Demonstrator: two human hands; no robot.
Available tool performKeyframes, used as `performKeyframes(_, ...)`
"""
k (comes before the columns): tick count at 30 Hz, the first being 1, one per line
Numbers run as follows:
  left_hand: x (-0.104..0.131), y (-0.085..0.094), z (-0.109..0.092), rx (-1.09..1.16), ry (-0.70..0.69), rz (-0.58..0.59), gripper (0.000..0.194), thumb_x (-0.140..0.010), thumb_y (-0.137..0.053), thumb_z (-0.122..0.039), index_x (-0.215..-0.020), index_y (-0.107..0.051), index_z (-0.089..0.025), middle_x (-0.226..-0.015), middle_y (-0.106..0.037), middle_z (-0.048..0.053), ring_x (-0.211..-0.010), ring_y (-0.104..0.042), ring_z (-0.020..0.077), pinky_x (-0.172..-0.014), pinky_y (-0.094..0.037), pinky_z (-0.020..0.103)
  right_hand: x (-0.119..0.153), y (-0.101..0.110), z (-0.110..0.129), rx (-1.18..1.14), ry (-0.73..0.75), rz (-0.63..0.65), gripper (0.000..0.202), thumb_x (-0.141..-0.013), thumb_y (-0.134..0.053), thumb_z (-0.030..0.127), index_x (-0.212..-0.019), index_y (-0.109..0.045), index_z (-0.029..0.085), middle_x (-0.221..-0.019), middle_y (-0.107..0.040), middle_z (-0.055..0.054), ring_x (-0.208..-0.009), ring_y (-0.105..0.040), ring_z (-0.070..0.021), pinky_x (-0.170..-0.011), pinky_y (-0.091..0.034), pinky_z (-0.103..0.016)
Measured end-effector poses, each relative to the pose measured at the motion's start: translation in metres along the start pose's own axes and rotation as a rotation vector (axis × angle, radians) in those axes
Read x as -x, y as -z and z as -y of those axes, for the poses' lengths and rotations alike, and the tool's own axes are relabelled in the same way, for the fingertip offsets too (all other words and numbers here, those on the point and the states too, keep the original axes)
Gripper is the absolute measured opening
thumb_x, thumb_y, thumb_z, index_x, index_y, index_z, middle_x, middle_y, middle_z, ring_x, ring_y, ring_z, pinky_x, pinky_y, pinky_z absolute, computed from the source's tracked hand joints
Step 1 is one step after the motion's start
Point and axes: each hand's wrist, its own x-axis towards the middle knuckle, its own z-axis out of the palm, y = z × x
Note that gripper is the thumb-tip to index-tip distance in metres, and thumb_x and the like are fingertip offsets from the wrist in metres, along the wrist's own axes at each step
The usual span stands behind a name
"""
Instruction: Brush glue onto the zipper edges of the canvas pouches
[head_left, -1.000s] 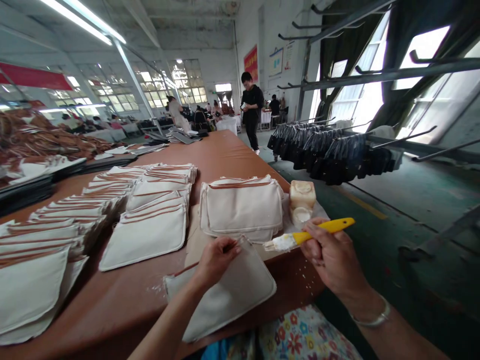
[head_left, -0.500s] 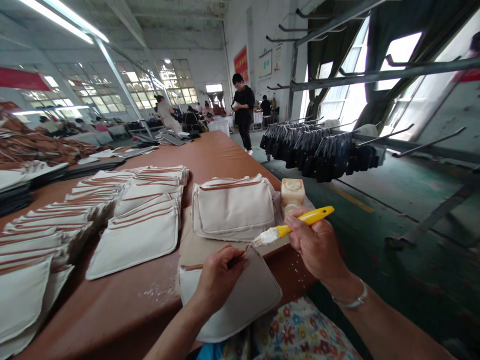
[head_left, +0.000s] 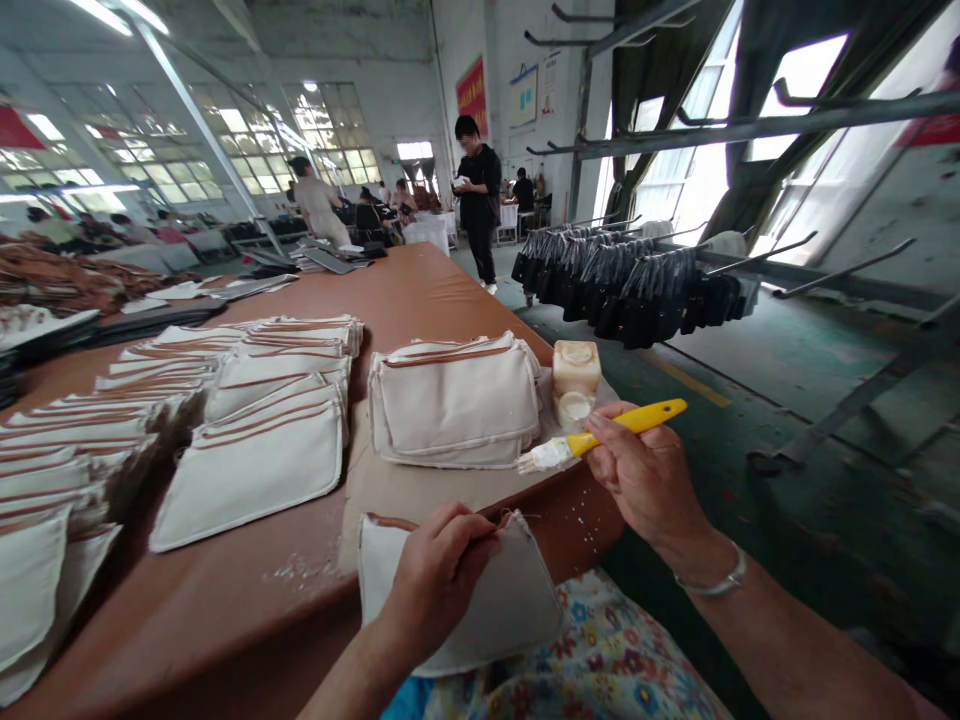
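My left hand (head_left: 442, 570) pinches the top edge of a white fabric piece (head_left: 525, 580) with brown trim, which hangs at the table's front edge over my lap. In my right hand (head_left: 645, 470) is a yellow brush (head_left: 637, 417), its bristles coated in white and pointing left, apart from the piece. Just behind the brush sits a cream container (head_left: 576, 368) with a round white opening (head_left: 575, 408). A stack of white pieces (head_left: 457, 405) lies on a beige board (head_left: 375, 500) beyond my left hand.
Rows of white pieces (head_left: 255, 450) cover the left of the brown table (head_left: 420, 290). Dark items hang from a metal rack (head_left: 645, 285) at the right. A person in black (head_left: 480, 195) stands past the table's far end; others are in the background.
The fabric piece has been drawn down off the board's edge with my left hand. The brush has come away from its corner. The whole view has shifted slightly.
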Motion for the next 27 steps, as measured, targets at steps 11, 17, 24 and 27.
performKeyframes(11,0.011,0.005,-0.007,-0.408,-0.443,-0.051,0.017,-0.093,-0.056,-0.010,-0.109,-0.061,-0.011,-0.087,-0.069,0.009,-0.073,-0.056,0.0179,-0.063,-0.043,0.030,0.038,-0.011,-0.008,0.084,-0.146,0.231,0.028,-0.096,-0.062,0.045,-0.086,-0.059,0.020,-0.047,-0.048,0.006,-0.043,-0.037,-0.0088,-0.043,-0.027,-0.023)
performKeyframes(17,0.014,0.009,-0.005,-0.492,-0.460,-0.084,0.014,-0.093,-0.055,-0.011,-0.106,-0.062,-0.011,-0.089,-0.070,0.010,-0.074,-0.056,0.0188,-0.065,-0.044,0.032,0.046,0.012,0.009,0.172,-0.125,0.264,0.027,-0.097,-0.062,0.044,-0.085,-0.060,0.020,-0.047,-0.046,0.006,-0.044,-0.039,-0.0100,-0.046,-0.030,-0.024)
performKeyframes(24,0.010,0.011,-0.008,-0.485,-0.503,-0.099,0.015,-0.095,-0.050,-0.011,-0.105,-0.062,-0.011,-0.086,-0.070,0.009,-0.071,-0.058,0.0172,-0.063,-0.044,0.031,0.050,-0.006,0.007,0.176,-0.058,0.242,0.025,-0.098,-0.060,0.044,-0.088,-0.061,0.021,-0.051,-0.049,0.005,-0.047,-0.043,-0.0107,-0.049,-0.035,-0.024)
performKeyframes(27,0.018,0.017,-0.008,-0.541,-0.478,-0.103,0.015,-0.094,-0.053,-0.011,-0.106,-0.062,-0.010,-0.087,-0.070,0.010,-0.071,-0.058,0.0177,-0.064,-0.044,0.032,0.058,-0.006,0.008,0.203,-0.167,0.341,0.032,-0.096,-0.060,0.048,-0.082,-0.061,0.020,-0.048,-0.045,0.005,-0.044,-0.038,-0.0103,-0.045,-0.030,-0.024)
